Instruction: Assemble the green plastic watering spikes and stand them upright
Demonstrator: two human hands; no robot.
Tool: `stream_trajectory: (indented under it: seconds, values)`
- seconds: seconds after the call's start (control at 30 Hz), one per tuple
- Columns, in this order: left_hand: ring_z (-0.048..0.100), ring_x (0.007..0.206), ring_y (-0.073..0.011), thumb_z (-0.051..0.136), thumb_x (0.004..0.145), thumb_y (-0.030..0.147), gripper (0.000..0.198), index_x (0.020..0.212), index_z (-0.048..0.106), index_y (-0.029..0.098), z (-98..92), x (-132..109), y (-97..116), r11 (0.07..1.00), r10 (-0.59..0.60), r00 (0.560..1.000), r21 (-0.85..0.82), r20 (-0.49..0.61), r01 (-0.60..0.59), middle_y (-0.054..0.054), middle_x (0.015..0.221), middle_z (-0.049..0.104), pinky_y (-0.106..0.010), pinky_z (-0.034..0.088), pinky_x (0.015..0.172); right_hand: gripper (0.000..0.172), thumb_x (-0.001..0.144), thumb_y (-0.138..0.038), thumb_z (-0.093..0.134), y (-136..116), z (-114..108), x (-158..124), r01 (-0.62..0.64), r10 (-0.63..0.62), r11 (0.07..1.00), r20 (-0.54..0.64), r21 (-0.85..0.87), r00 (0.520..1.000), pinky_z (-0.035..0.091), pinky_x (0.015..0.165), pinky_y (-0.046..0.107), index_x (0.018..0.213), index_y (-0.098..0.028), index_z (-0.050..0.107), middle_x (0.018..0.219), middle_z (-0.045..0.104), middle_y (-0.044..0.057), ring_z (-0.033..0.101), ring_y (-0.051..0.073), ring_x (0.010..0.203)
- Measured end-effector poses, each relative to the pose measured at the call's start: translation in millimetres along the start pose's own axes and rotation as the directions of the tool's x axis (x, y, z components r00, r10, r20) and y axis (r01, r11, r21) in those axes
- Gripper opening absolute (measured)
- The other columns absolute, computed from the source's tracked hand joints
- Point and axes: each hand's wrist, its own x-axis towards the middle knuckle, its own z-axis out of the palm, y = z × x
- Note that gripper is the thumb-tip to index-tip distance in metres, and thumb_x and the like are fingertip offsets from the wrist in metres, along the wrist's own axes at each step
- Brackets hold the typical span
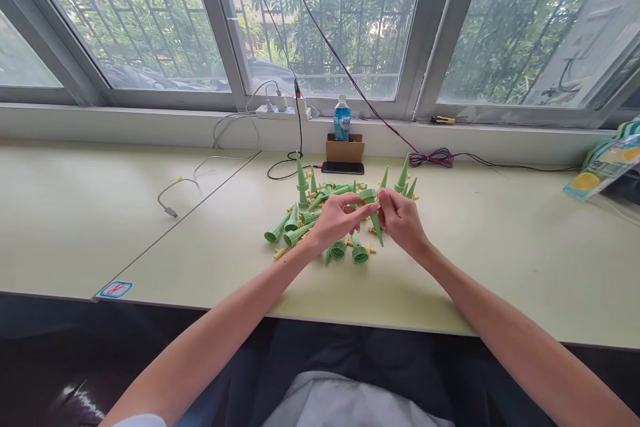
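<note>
My left hand is closed around the upper part of a green plastic watering spike, cap end up and tip pointing down. Close against the spike's right side is my right hand, its thumb and fingers pinched together; what they hold is hidden. Under and around both hands lies a loose pile of similar green spikes, many with small yellow valve pieces. A few stand upright, such as one spike at the back left and another spike at the back right.
Behind the pile are a phone, a cardboard box and a blue-labelled bottle. A grey cable lies left; a bundled red-and-black cable lies right. A power strip and yellow-handled tool rest on the sill.
</note>
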Motion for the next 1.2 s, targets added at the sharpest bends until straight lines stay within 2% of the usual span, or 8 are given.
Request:
stream_trajectory:
  seconds: [0.1,0.27,0.67,0.83,1.03,1.2]
  values:
    - [0.051,0.047,-0.0064,0.076,0.073,0.049,0.037,0.071,0.061,0.015,0.7,0,-1,0.999,0.033,0.999,0.006,-0.008,-0.033,0.001,0.078,0.049,-0.022,0.038,0.039,0.048,0.096,-0.058,0.040,2,0,1,-0.011,0.011,1.000,0.002,0.028,1.000,0.027,0.042,0.025,0.065,-0.022,0.040,0.049,0.040,-0.004,0.035,0.009,0.042]
    - [0.048,0.049,-0.0039,0.074,0.075,0.050,0.036,0.074,0.065,0.015,0.4,1,-6,0.983,0.155,0.987,0.107,-0.031,-0.150,-0.002,0.087,0.052,-0.021,0.043,0.043,0.050,0.095,-0.058,0.041,5,1,2,-0.016,0.016,0.999,0.000,0.047,1.000,0.025,0.041,0.026,0.062,-0.022,0.039,0.046,0.039,-0.004,0.036,0.010,0.042]
    - [0.042,0.053,-0.0055,0.070,0.081,0.046,0.027,0.084,0.071,0.019,1.3,1,-10,0.896,0.319,0.945,0.349,-0.070,-0.276,-0.002,0.087,0.059,-0.023,0.041,0.052,0.054,0.094,-0.059,0.043,9,1,3,-0.038,0.038,0.999,0.005,0.021,0.999,0.025,0.040,0.026,0.056,-0.021,0.037,0.043,0.037,-0.004,0.033,0.009,0.040]
    - [0.043,0.054,-0.0072,0.067,0.083,0.044,0.026,0.078,0.064,0.018,2.4,1,-8,0.871,0.308,0.947,0.429,-0.092,-0.241,-0.001,0.079,0.056,-0.023,0.038,0.053,0.054,0.095,-0.058,0.042,4,3,2,-0.012,0.012,1.000,-0.019,0.011,1.000,0.025,0.041,0.026,0.055,-0.021,0.037,0.044,0.038,-0.003,0.034,0.010,0.042]
    - [0.037,0.046,-0.0031,0.072,0.077,0.046,0.035,0.091,0.052,0.020,3.2,1,-5,0.955,0.179,0.972,0.265,-0.150,-0.135,0.002,0.086,0.056,-0.020,0.031,0.045,0.052,0.096,-0.058,0.040,0,4,0,0.028,-0.029,0.999,-0.021,-0.042,0.999,0.027,0.044,0.026,0.059,-0.021,0.039,0.047,0.040,-0.003,0.035,0.010,0.044]
    - [0.038,0.048,-0.0060,0.074,0.073,0.047,0.041,0.065,0.047,0.017,4.3,0,-3,0.976,0.090,0.984,0.212,-0.156,-0.056,0.004,0.062,0.046,-0.020,0.027,0.045,0.051,0.097,-0.056,0.039,-3,3,0,0.054,-0.056,0.995,-0.023,-0.089,0.998,0.027,0.047,0.027,0.060,-0.021,0.039,0.050,0.040,-0.003,0.035,0.010,0.047]
